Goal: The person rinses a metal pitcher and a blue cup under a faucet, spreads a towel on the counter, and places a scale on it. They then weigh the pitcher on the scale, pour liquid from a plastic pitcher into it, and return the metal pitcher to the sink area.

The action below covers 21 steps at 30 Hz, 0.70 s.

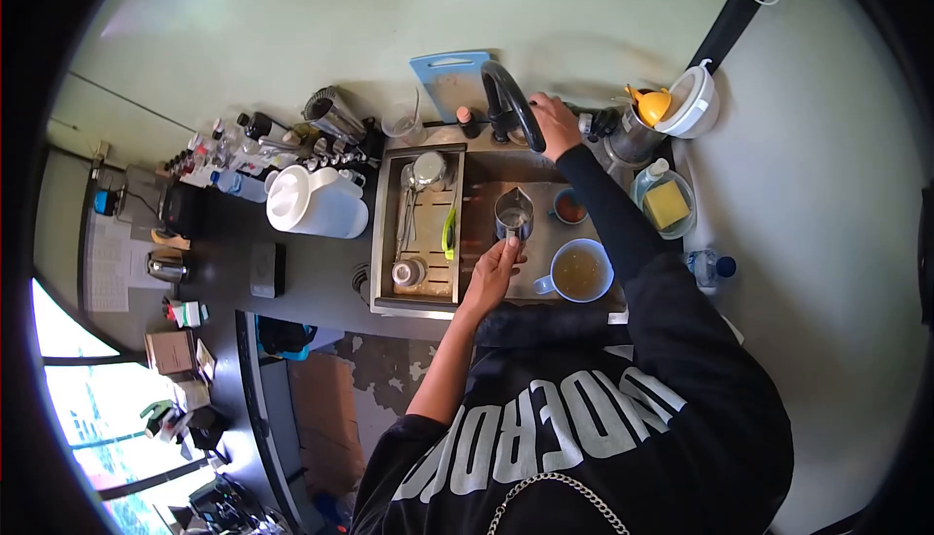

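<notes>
My left hand [495, 270] is closed round the handle of a metal milk pitcher [514, 208], held over the sink [484, 173] below the black faucet [510, 97]. My right hand [556, 127] reaches to the side of the faucet, its fingers closed at the handle there, which the hand mostly hides. In the basin, a blue cup [582, 270] of cloudy yellowish liquid stands near the front. Behind it is a smaller cup [568, 206] with reddish-brown contents, partly under my right forearm.
Left of the basin, a drying rack [428, 287] carries glasses and a green-handled tool [449, 233]. A white-lidded jug [316, 202] stands beyond it. At right are a yellow sponge [665, 205] in a container, a bottle [710, 267] and a metal canister [634, 136]. A blue cutting board [452, 83] leans behind.
</notes>
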Tool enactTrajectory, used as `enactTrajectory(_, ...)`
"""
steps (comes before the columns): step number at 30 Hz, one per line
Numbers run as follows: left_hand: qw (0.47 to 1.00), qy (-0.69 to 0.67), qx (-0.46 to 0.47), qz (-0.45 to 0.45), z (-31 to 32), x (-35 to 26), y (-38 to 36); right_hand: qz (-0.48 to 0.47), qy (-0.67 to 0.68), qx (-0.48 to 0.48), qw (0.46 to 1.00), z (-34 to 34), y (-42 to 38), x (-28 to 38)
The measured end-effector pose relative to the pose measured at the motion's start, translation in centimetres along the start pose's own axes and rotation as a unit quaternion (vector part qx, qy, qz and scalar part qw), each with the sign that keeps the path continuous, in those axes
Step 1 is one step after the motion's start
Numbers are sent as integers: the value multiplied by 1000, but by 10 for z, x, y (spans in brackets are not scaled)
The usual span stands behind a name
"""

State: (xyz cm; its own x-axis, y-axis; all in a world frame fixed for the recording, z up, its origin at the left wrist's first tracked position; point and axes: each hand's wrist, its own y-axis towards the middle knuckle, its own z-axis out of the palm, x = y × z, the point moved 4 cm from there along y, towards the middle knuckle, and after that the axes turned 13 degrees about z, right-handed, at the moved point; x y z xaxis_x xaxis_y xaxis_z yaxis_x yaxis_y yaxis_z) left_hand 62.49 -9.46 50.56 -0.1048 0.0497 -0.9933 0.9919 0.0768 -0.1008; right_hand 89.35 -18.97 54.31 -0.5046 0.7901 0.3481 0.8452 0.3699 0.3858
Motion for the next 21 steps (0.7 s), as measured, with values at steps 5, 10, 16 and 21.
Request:
enactTrajectory(5, 1000, -4, -9, 11, 4, -3, 9, 69, 87, -71, 991, 10, -75, -3)
enactTrajectory(10, 1000, 2, 24, -10, 13, -8, 22, 30, 41, 93, 994, 16, -122, -22)
enactTrajectory(16, 994, -32, 104, -28, 24, -15, 25, 137, 246, 262, 923, -14, -185, -4)
enactTrajectory(21, 988, -23, 151, -15, 18, -39, 19, 208, 368, 200, 884, -54, -203, 19)
